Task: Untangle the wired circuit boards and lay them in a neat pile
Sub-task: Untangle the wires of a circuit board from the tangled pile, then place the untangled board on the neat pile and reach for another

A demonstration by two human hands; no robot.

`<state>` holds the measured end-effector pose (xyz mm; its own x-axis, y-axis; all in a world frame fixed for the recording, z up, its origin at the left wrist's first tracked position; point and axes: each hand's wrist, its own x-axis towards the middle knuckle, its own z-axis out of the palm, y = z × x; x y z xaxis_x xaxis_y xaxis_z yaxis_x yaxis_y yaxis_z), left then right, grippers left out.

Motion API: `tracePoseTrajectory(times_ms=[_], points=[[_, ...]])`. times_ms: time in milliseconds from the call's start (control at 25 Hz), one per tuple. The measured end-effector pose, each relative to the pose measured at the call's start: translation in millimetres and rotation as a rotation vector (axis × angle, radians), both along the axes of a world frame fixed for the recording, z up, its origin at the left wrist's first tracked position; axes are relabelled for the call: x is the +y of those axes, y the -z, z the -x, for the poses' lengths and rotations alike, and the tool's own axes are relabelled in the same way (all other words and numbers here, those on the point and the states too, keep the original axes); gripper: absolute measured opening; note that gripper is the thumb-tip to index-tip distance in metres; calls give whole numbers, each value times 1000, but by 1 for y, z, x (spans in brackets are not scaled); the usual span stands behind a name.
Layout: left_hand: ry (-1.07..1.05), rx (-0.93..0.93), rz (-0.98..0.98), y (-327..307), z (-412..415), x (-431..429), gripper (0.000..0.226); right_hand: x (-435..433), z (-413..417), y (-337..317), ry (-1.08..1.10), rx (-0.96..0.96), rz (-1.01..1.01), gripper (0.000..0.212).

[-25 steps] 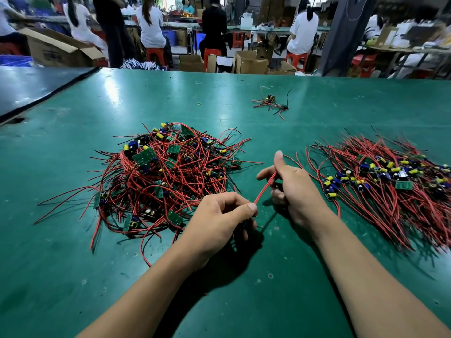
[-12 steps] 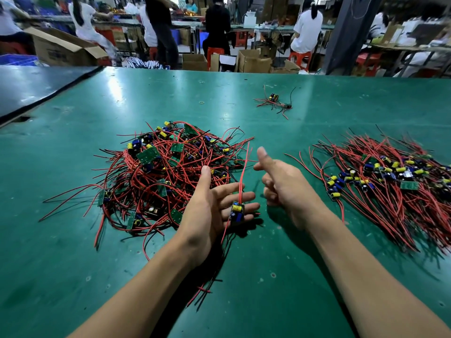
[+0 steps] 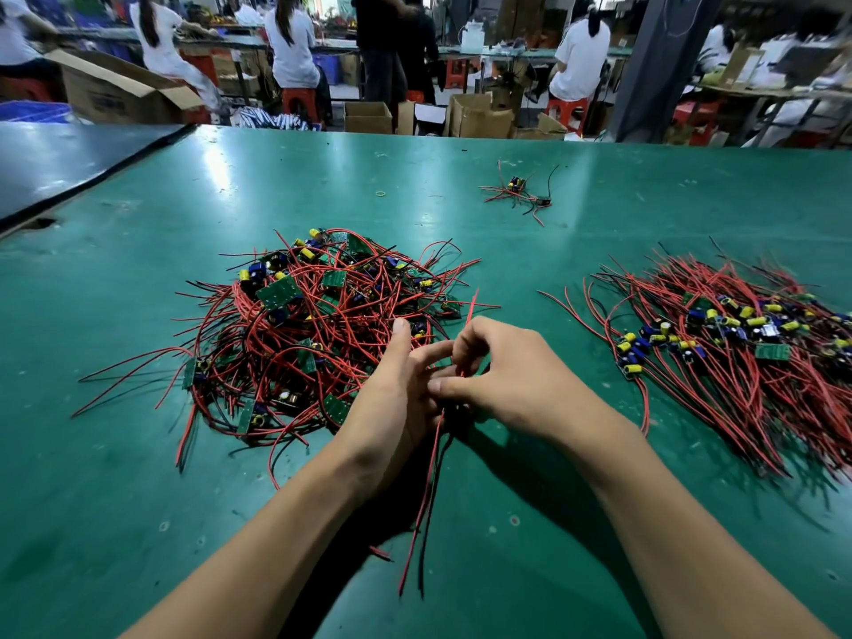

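Observation:
A tangled heap of wired circuit boards (image 3: 313, 334), with red and black wires, green boards and yellow and blue capacitors, lies left of centre on the green table (image 3: 138, 477). A combed pile of boards (image 3: 737, 348) lies on the right with its wires running the same way. In front of the heap, my left hand (image 3: 392, 408) is held out with thumb up and fingers straight under one wired board. My right hand (image 3: 507, 375) pinches that board's red wires (image 3: 469, 311) over the left fingers. The board itself is hidden. Its other wires (image 3: 426, 500) hang toward me.
A small loose bunch of wired boards (image 3: 518, 191) and a yellow rubber band (image 3: 381, 194) lie farther back on the table. A dark table (image 3: 55, 163) adjoins at the far left. Beyond the far edge are cardboard boxes (image 3: 479, 115) and seated people.
My right hand has come left from an idle pose onto the board in my left hand and now pinches its wires. A second ago both hands were pulling a red wire between them.

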<state>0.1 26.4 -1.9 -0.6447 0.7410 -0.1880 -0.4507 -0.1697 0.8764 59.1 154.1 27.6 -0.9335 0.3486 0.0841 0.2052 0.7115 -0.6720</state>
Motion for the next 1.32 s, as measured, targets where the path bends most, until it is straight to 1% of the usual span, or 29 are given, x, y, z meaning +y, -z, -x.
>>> tracePoseTrajectory(times_ms=[80, 200, 280, 360, 480, 520, 560, 640, 680, 760, 800, 880, 1000, 1120, 1200, 1280, 1320], points=[[-14, 5, 6, 2, 1, 1, 72, 2, -1, -4, 13, -7, -10, 23], [-37, 4, 49, 0, 0, 3, 67, 18, -3, -7, 108, -3, 165, 19], [-47, 4, 77, 0, -1, 3, 68, 38, -6, -7, 232, 35, 212, 16], [-46, 13, 71, 1, -1, 1, 70, 59, -11, -3, 378, 44, 99, 12], [-31, 30, 64, 0, -2, -2, 72, 78, -19, 5, 549, -37, -194, 19], [-29, 35, 69, 0, -3, -2, 72, 77, -18, 5, 573, -41, -258, 21], [-27, 40, 74, 0, -4, -1, 72, 73, -15, 5, 553, 1, -261, 21], [-21, 49, 82, -1, -6, 0, 72, 57, -5, 7, 405, 76, -165, 16], [-19, 55, 84, -1, -6, 0, 71, 46, 0, 12, 330, 52, -147, 16], [-22, 66, 81, -2, -7, 0, 71, 31, 7, 26, 268, -44, -213, 19], [-25, 65, 79, -2, -6, 1, 71, 29, 8, 31, 298, -70, -276, 23], [-28, 61, 76, -3, -6, 1, 70, 38, 6, 35, 423, -98, -373, 30], [-16, 58, 64, -2, -5, 0, 70, 59, -4, 30, 565, -147, -383, 33], [-16, 54, 54, -1, -4, 0, 71, 58, -3, 32, 589, -140, -420, 33], [-14, 60, 53, -1, -5, 0, 70, 43, 5, 37, 489, -42, -427, 31], [-13, 67, 50, 0, -4, 0, 69, 27, 14, 45, 335, 66, -386, 27], [-19, 65, 47, 0, -4, -1, 68, 23, 18, 48, 278, 83, -387, 25]])
